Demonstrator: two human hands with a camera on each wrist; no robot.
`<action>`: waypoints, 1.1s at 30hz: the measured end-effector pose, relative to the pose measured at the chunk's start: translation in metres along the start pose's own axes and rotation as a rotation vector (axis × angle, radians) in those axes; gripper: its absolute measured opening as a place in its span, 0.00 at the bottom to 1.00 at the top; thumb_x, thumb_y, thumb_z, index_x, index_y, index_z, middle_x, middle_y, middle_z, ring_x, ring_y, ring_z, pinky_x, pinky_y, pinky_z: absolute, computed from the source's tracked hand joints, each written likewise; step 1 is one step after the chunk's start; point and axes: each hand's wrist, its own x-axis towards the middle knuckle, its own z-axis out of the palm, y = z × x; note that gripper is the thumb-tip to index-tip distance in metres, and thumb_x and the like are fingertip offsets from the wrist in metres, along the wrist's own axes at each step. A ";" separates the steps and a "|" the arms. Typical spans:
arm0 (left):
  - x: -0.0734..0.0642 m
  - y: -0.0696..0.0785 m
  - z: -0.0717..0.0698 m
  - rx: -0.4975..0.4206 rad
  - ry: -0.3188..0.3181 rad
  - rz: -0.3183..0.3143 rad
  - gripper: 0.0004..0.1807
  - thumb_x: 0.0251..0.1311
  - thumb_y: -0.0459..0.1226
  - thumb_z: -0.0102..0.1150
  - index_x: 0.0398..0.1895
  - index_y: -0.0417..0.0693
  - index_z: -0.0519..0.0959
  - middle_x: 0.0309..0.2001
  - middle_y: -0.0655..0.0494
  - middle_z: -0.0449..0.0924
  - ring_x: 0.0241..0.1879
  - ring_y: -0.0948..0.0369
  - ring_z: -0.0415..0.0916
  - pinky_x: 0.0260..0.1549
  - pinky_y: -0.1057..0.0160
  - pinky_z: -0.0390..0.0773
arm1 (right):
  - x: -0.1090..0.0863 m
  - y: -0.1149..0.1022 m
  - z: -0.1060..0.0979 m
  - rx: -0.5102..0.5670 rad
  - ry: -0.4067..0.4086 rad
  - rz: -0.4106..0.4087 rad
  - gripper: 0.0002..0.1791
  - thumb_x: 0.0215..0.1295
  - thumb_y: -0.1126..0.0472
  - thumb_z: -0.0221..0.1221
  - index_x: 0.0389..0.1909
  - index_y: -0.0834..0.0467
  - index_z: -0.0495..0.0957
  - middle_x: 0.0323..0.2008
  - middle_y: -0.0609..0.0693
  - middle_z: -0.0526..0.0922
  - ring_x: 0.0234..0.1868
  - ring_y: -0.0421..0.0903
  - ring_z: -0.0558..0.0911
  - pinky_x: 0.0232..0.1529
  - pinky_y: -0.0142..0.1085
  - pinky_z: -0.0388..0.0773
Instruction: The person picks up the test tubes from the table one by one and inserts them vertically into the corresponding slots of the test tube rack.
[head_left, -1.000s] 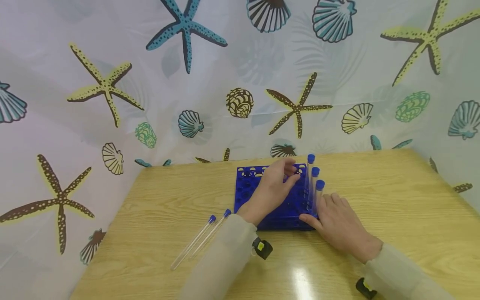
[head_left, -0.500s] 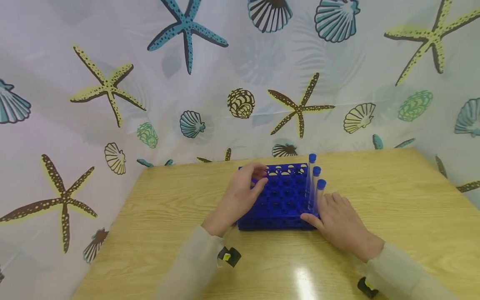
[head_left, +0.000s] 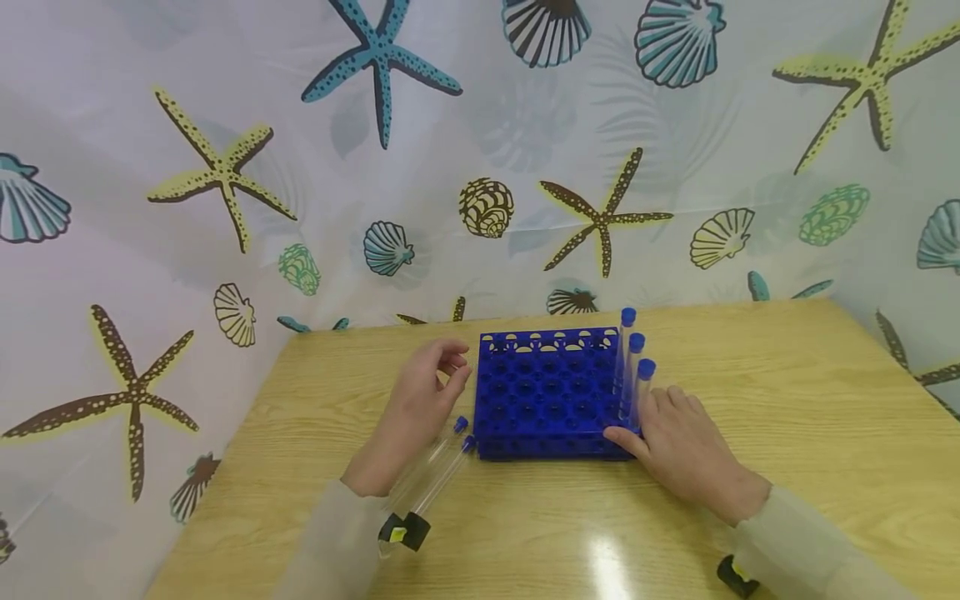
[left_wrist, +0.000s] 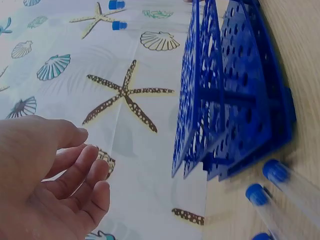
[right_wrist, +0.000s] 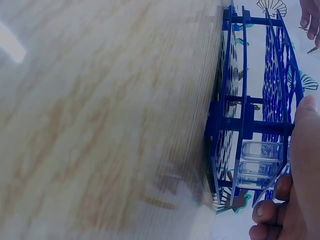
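1. Blue test-tube rack [head_left: 555,433] stands upright on the wood-patterned tabletop [head_left: 810,417], a little right of the middle in the head view and near the shell-printed cloth [head_left: 450,167] at the back.
2. Three see-through standing tubes [head_left: 631,371] with blue caps are set along its right end, one behind another; the right wrist view shows their rounded lower ends between the rack's plates.
3. The right hand [head_left: 678,442] grips that same end, thumb at the front corner and the other fingers bent about the side, just beside the nearest tube.
4. The left hand [head_left: 420,392] hangs just off the rack's left side, apart from it; its fingers are loosely bent, the thumb a little away from them.
5. Two capped lying tubes [head_left: 442,479] rest aslant on the tabletop by the rack's front left corner, caps toward it, partly covered by the left forearm.
6. Another blue cap [left_wrist: 262,236], cut off by the lower edge of the left wrist view, probably belongs to a further tube.
7. Both arms wear pale sleeves [head_left: 330,533].
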 end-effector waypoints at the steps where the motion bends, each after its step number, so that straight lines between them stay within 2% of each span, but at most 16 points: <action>1: -0.002 -0.003 -0.002 -0.001 0.005 0.001 0.13 0.66 0.32 0.60 0.52 0.39 0.77 0.42 0.50 0.82 0.40 0.58 0.79 0.32 0.68 0.74 | 0.000 0.000 0.000 0.000 0.004 -0.003 0.32 0.71 0.33 0.48 0.42 0.62 0.71 0.27 0.48 0.70 0.33 0.49 0.67 0.37 0.41 0.62; 6: -0.012 -0.015 -0.009 0.002 -0.016 -0.069 0.12 0.66 0.33 0.59 0.52 0.41 0.78 0.43 0.50 0.82 0.41 0.58 0.79 0.33 0.67 0.74 | -0.001 -0.001 0.002 0.004 0.009 0.002 0.33 0.71 0.33 0.48 0.43 0.63 0.71 0.28 0.49 0.70 0.35 0.50 0.69 0.39 0.43 0.64; 12: -0.025 -0.034 -0.015 0.006 -0.109 -0.187 0.13 0.70 0.36 0.55 0.54 0.42 0.76 0.47 0.51 0.81 0.42 0.57 0.77 0.40 0.63 0.77 | -0.003 -0.002 0.004 0.014 0.002 0.016 0.34 0.70 0.33 0.48 0.42 0.64 0.72 0.29 0.50 0.72 0.36 0.51 0.70 0.40 0.44 0.65; 19: -0.039 -0.057 -0.023 0.114 -0.190 -0.279 0.13 0.70 0.34 0.56 0.53 0.38 0.76 0.43 0.48 0.80 0.39 0.57 0.77 0.40 0.59 0.78 | -0.003 -0.003 0.003 -0.001 0.021 0.011 0.32 0.71 0.33 0.49 0.39 0.63 0.71 0.27 0.49 0.70 0.35 0.50 0.70 0.38 0.43 0.64; 27: -0.053 -0.057 -0.029 0.194 -0.299 -0.346 0.10 0.69 0.35 0.56 0.49 0.39 0.78 0.43 0.49 0.81 0.42 0.57 0.77 0.41 0.56 0.79 | -0.001 0.000 0.003 -0.025 0.011 0.011 0.33 0.71 0.33 0.48 0.38 0.63 0.71 0.26 0.49 0.69 0.35 0.51 0.70 0.38 0.43 0.64; 33: -0.060 -0.058 -0.040 0.235 -0.373 -0.472 0.09 0.71 0.39 0.52 0.46 0.43 0.78 0.42 0.52 0.81 0.37 0.59 0.75 0.39 0.57 0.78 | -0.001 0.000 0.004 -0.027 0.008 0.005 0.32 0.70 0.33 0.48 0.36 0.62 0.71 0.25 0.48 0.66 0.33 0.50 0.68 0.36 0.40 0.61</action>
